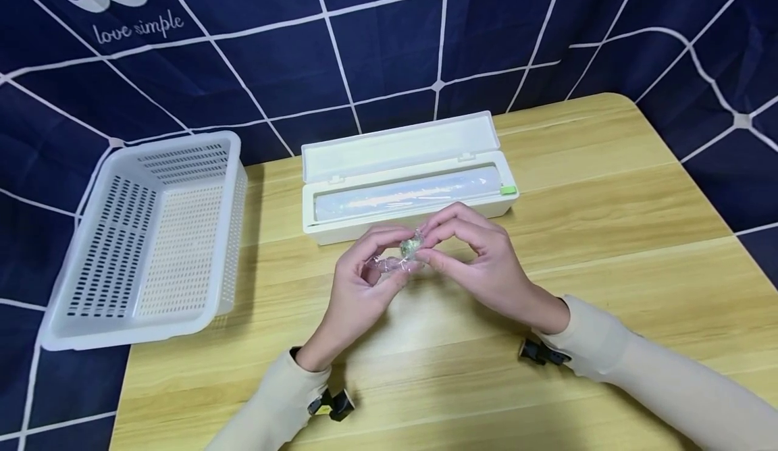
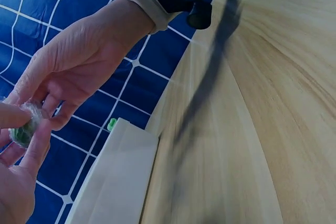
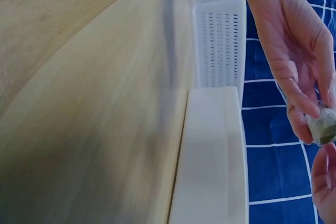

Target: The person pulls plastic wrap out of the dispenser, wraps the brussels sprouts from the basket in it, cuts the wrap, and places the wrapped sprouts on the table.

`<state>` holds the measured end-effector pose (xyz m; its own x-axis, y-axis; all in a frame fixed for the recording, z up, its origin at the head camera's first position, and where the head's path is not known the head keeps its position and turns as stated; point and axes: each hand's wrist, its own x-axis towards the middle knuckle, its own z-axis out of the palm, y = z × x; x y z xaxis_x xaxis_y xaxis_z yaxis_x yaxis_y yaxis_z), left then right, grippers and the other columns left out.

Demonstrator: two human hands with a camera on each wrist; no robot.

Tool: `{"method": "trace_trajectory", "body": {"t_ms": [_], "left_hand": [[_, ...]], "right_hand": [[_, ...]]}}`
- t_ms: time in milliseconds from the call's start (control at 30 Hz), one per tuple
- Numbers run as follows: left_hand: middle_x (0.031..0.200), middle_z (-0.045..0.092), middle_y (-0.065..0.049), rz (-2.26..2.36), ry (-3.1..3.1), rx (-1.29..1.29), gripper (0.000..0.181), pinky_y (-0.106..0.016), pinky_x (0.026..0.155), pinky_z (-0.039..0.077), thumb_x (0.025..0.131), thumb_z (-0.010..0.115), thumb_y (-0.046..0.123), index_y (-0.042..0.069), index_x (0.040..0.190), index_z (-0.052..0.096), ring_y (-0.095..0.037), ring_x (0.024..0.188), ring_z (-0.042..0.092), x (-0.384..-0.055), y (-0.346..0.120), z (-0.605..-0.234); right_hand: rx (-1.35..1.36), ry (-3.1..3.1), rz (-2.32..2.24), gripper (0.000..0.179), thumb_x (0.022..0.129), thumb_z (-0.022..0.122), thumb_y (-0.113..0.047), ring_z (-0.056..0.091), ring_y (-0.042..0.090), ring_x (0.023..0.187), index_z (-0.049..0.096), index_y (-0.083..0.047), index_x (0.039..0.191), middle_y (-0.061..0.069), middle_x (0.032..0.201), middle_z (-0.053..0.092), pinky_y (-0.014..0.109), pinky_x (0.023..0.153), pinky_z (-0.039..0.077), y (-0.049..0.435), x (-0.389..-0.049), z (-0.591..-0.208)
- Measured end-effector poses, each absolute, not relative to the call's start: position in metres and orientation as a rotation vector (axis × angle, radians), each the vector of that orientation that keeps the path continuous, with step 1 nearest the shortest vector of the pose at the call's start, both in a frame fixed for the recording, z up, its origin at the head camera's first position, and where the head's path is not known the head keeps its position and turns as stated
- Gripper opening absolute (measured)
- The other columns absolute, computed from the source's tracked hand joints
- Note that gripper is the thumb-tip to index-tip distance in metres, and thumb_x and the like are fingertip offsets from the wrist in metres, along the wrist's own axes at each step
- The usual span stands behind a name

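Both hands meet over the table, just in front of an open white box (image 1: 313, 229). Between them is a small greenish lump (image 1: 410, 244) covered in clear plastic film (image 1: 389, 263). My left hand (image 1: 360, 287) holds it from the left, fingers and thumb on the film. From the right, my right hand (image 1: 489, 265) pinches the film at the lump with thumb and fingertips. The left wrist view shows the wrapped lump (image 2: 22, 134) dark green through crinkled film. Part of the wrapped lump (image 3: 323, 128) also shows at the right wrist view's edge; fingers hide some of it.
Inside the box lies a roll of clear film (image 1: 407, 193), with a green slider (image 1: 508, 190) at the right end. The box lid (image 1: 401, 144) stands raised behind. A white slotted basket (image 1: 229, 255) is at the left of the wooden table (image 1: 626, 235). Dark blue gridded cloth (image 1: 389, 46) hangs behind.
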<state>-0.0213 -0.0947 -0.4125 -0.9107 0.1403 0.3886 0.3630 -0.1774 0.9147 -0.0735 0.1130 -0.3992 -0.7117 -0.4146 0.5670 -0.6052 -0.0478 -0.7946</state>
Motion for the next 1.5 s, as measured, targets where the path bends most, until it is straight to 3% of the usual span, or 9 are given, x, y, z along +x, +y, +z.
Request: {"method": "trace_trajectory", "body": {"t_ms": [400,567,733,900,1000,1100,1200,1333,1500], "left_hand": [[0.128,0.067,-0.024,-2.206,-1.918,-0.638,0.038,-0.041,0.091,0.063,0.090,0.074,-0.022,-0.012,0.127,0.070,-0.030,0.116,0.070,-0.022,-0.099,-0.414],[0.120,0.068,-0.025,-2.238,-1.902,-0.626,0.034,-0.043,0.090,0.064,0.089,0.074,-0.024,-0.013,0.120,0.070,-0.029,0.112,0.071,-0.022,-0.101,-0.414],[0.119,0.065,-0.024,-2.296,-1.853,-0.602,0.035,-0.041,0.087,0.064,0.086,0.071,-0.030,-0.014,0.115,0.061,-0.027,0.111,0.072,-0.022,-0.102,-0.415],[0.116,0.064,-0.021,-2.232,-1.898,-0.576,0.021,-0.028,0.083,0.064,0.090,0.074,-0.022,-0.007,0.099,0.062,-0.023,0.106,0.068,-0.023,-0.102,-0.415],[0.119,0.066,-0.020,-2.158,-1.968,-0.584,0.011,-0.019,0.077,0.057,0.097,0.074,-0.011,-0.004,0.097,0.066,-0.020,0.098,0.065,-0.024,-0.104,-0.414],[0.123,0.067,-0.021,-2.145,-1.995,-0.592,0.005,-0.021,0.081,0.057,0.101,0.071,-0.005,-0.004,0.099,0.068,-0.022,0.099,0.065,-0.025,-0.107,-0.414],[0.124,0.066,-0.023,-2.209,-1.959,-0.575,0.004,-0.033,0.095,0.061,0.100,0.072,-0.008,-0.008,0.100,0.068,-0.029,0.111,0.068,-0.025,-0.109,-0.413],[0.123,0.066,-0.025,-2.247,-1.913,-0.529,0.009,-0.043,0.099,0.060,0.094,0.073,-0.016,-0.010,0.099,0.068,-0.034,0.115,0.068,-0.025,-0.109,-0.413],[0.121,0.067,-0.024,-2.220,-1.915,-0.487,0.012,-0.044,0.100,0.059,0.091,0.077,-0.018,-0.008,0.096,0.071,-0.036,0.115,0.068,-0.023,-0.107,-0.411]], "right_hand": [[1.123,-2.060,1.921,0.031,0.087,0.081,0.016,0.067,0.025,0.101,0.078,-0.004,0.111,0.007,0.111,0.073,0.033,0.087,0.059,0.113,-0.072,-0.403],[1.148,-2.083,1.916,0.032,0.088,0.078,0.018,0.066,0.026,0.106,0.082,-0.005,0.109,0.007,0.114,0.072,0.033,0.094,0.056,0.113,-0.070,-0.406],[1.150,-2.158,1.886,0.033,0.093,0.074,0.016,0.065,0.027,0.114,0.083,-0.007,0.114,0.005,0.121,0.071,0.035,0.100,0.053,0.114,-0.068,-0.406],[1.158,-2.182,1.852,0.032,0.095,0.072,0.015,0.065,0.027,0.117,0.082,-0.006,0.118,0.004,0.124,0.070,0.034,0.101,0.054,0.115,-0.068,-0.406],[1.158,-2.152,1.847,0.033,0.093,0.074,0.016,0.066,0.027,0.113,0.080,-0.004,0.119,0.006,0.122,0.072,0.033,0.097,0.056,0.114,-0.069,-0.406],[1.137,-2.128,1.868,0.040,0.089,0.077,0.018,0.068,0.028,0.106,0.074,0.000,0.124,0.009,0.120,0.073,0.031,0.093,0.057,0.113,-0.071,-0.406],[1.090,-2.132,1.935,0.046,0.087,0.079,0.020,0.069,0.026,0.098,0.069,0.003,0.128,0.010,0.120,0.074,0.029,0.088,0.059,0.113,-0.071,-0.406],[1.035,-2.144,2.057,0.038,0.089,0.077,0.020,0.071,0.026,0.104,0.074,0.001,0.123,0.010,0.122,0.075,0.031,0.088,0.062,0.113,-0.069,-0.405],[1.045,-2.182,2.007,0.035,0.091,0.078,0.018,0.069,0.027,0.115,0.080,-0.003,0.119,0.007,0.125,0.075,0.034,0.089,0.062,0.114,-0.068,-0.408]]}}
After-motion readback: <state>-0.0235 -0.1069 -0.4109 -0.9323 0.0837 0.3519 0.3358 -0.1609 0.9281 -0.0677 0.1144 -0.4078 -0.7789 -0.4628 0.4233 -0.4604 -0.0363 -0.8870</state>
